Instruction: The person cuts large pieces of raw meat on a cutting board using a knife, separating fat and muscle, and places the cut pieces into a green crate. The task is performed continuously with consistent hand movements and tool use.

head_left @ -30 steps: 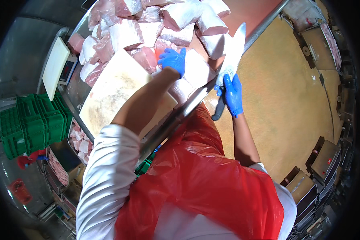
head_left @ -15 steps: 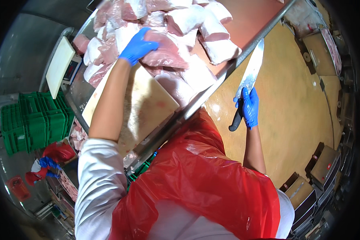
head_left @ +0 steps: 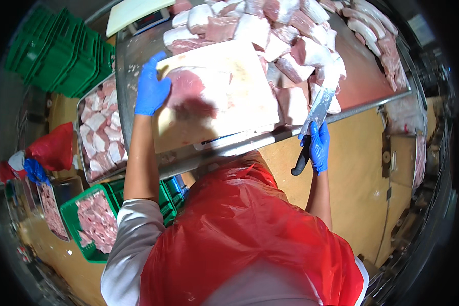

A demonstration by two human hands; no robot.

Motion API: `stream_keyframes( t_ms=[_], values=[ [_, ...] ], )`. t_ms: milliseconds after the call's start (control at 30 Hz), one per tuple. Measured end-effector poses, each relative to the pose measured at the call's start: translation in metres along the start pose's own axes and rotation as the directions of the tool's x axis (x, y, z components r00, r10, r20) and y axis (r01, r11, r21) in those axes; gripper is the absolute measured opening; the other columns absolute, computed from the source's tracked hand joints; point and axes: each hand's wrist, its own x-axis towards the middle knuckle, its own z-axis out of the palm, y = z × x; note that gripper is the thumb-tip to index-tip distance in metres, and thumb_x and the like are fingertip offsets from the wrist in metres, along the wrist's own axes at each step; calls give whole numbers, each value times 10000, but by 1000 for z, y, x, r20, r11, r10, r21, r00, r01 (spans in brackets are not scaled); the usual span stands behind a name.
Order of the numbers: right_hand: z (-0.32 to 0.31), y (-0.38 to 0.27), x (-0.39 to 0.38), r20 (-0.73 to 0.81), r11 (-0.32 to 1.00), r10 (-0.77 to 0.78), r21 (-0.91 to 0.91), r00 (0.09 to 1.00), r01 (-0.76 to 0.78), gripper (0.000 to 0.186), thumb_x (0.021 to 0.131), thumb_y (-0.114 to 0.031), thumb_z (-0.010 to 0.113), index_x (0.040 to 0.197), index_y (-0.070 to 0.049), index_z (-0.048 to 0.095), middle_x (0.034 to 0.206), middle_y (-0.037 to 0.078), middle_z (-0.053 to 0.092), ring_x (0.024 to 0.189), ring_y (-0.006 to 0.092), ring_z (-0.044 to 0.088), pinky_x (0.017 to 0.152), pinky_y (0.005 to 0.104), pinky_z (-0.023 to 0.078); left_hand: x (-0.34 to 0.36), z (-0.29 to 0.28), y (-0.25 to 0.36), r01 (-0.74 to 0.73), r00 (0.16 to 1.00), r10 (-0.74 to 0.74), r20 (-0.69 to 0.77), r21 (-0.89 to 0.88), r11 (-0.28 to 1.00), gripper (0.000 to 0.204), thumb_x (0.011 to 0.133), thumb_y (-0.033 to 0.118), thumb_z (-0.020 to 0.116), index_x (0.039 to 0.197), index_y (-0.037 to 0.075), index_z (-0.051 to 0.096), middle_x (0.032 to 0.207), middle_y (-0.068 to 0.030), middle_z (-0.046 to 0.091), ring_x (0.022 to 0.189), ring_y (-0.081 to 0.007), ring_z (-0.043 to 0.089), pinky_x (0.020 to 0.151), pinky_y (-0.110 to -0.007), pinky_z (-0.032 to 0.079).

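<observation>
A piece of raw meat with a pale fat layer (head_left: 191, 89) lies flat on the white cutting board (head_left: 250, 61). At its left side is my left hand (head_left: 153, 87) in a blue glove, thumb and fingers apart, over the board's left edge with nothing in its grip. My right hand (head_left: 319, 145), also gloved in blue, is closed round the black handle of a large knife (head_left: 320, 104). The blade points up and away, over the table's front edge near the meat pile (head_left: 296, 38).
Beyond the board stands a scale (head_left: 148, 21) on the metal table (head_left: 132, 71). Long meat strips (head_left: 375, 30) lie far right. On the left are a tray of meat chunks (head_left: 82, 153), a green crate of trimmings (head_left: 69, 214), stacked green crates (head_left: 61, 56) and another person (head_left: 41, 158).
A meat piece has come from the pile onto the board, and my left hand is now off it, beside it. My view has swung left. The knife stays in my right hand.
</observation>
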Motion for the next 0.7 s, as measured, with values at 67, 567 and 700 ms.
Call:
stream_keyframes(
  t_ms=[67,567,700],
  values=[
    [7,-11,-3,42,998,-33,-47,999,35,232,1064,-269,508,1146,-54,532,792,46,598,607,116,583,527,252,474,-11,-19,9,135,990,-139,-33,-94,986,562,808,77,621,1366,65,551,1206,-246,613,1008,-336,640,903,-398,525],
    [74,-69,-21,241,979,-111,-139,964,147,267,1062,-263,515,1209,-41,535,799,37,603,614,103,558,537,250,462,-17,14,54,-409,716,370,592,-74,910,498,715,57,655,1185,222,647,1557,-176,349,1444,-478,227,1175,-595,233],
    [72,-68,-27,256,952,-147,-226,955,208,275,1066,-261,510,1218,-35,538,797,35,603,622,90,550,545,254,469,-11,-26,-6,-217,840,354,412,-343,914,280,654,-102,494,801,2,708,1288,-206,630,1273,-336,555,1081,-387,438]
  ],
)
